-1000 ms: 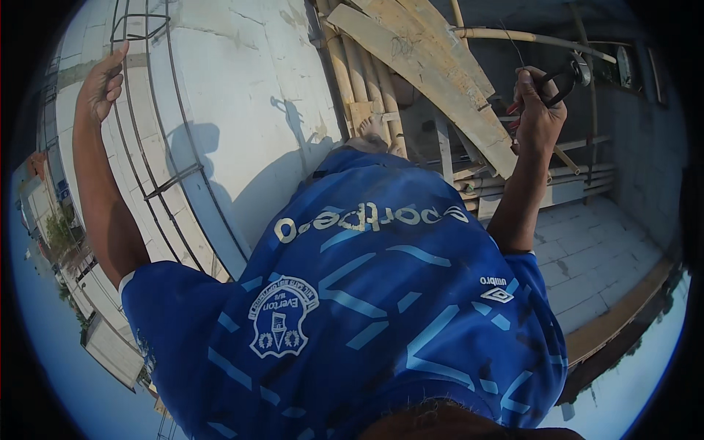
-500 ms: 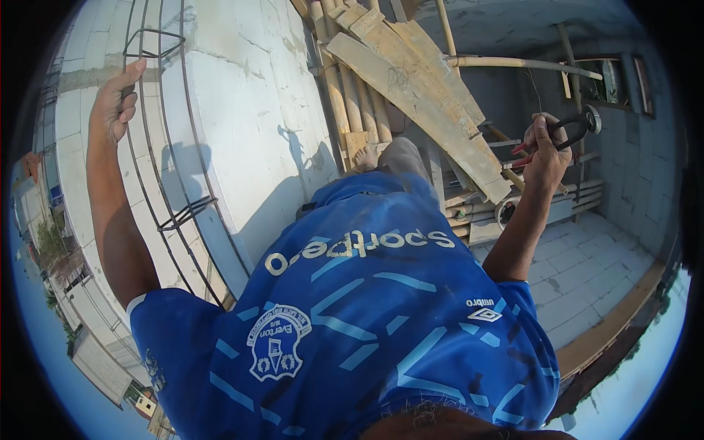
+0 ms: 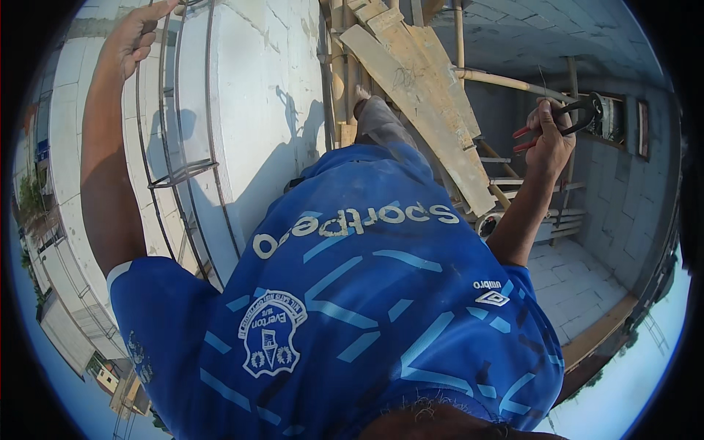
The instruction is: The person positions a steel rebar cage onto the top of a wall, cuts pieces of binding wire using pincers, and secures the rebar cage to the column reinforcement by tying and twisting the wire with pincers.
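Note:
Raised at the upper left, my left hand (image 3: pixel 136 40) has its fingers curled around the outer bar of a long rebar cage (image 3: pixel 183 173). The cage has thin dark bars joined by square stirrups, and its top runs out of view. On the right, my right hand (image 3: pixel 548 136) is closed around pincers (image 3: pixel 587 111) with a dark rounded head and red handle ends. A thin wire (image 3: pixel 542 76) rises above that hand; whether the fingers pinch it is hard to tell.
A pale block wall (image 3: pixel 249 81) stands beside the cage. Rough planks (image 3: pixel 418 110) lie over bamboo poles (image 3: pixel 337 73) ahead of me. A horizontal bamboo pole (image 3: pixel 506 81) crosses near my right hand. Far below on the right is a pale floor (image 3: pixel 568 282).
My left hand and the cage's upper stirrup have shifted up and right in view. My right hand has risen slightly with the pincers. My body and the view have moved too.

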### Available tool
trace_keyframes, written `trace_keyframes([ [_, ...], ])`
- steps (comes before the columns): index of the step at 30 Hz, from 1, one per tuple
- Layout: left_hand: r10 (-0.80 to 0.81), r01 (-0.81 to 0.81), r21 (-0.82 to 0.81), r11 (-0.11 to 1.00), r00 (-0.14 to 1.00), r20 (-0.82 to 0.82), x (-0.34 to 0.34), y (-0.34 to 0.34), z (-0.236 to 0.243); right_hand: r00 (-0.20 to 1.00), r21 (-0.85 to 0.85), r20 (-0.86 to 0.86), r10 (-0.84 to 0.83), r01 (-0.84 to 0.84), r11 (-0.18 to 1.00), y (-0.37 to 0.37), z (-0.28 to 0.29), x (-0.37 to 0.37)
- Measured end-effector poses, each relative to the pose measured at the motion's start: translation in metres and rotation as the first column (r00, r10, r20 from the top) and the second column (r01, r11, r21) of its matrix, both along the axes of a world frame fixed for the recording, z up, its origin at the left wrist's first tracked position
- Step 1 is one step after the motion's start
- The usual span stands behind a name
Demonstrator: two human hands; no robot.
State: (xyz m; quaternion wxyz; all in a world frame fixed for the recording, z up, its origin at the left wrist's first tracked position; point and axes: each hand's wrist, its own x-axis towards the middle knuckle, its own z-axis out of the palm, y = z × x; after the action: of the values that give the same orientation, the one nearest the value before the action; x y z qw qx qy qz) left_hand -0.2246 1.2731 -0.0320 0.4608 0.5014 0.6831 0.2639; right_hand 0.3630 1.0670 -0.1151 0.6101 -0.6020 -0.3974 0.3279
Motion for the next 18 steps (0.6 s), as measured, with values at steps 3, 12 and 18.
trace_keyframes([
  [3,-0.042,0.042,-0.009,0.999,0.999,0.006,-0.001,-0.003,0.003,0.997,0.030,0.001,0.072,-0.072,0.997,0.027,-0.007,-0.004],
  [12,0.063,-0.063,0.009,0.998,0.997,-0.043,0.039,-0.023,0.023,0.987,0.011,-0.078,0.140,-0.140,0.990,0.104,-0.030,-0.013],
  [18,0.079,-0.084,-0.034,0.996,0.989,-0.129,0.047,-0.015,0.021,0.988,-0.026,-0.086,0.127,-0.129,0.991,0.165,-0.042,-0.005],
])
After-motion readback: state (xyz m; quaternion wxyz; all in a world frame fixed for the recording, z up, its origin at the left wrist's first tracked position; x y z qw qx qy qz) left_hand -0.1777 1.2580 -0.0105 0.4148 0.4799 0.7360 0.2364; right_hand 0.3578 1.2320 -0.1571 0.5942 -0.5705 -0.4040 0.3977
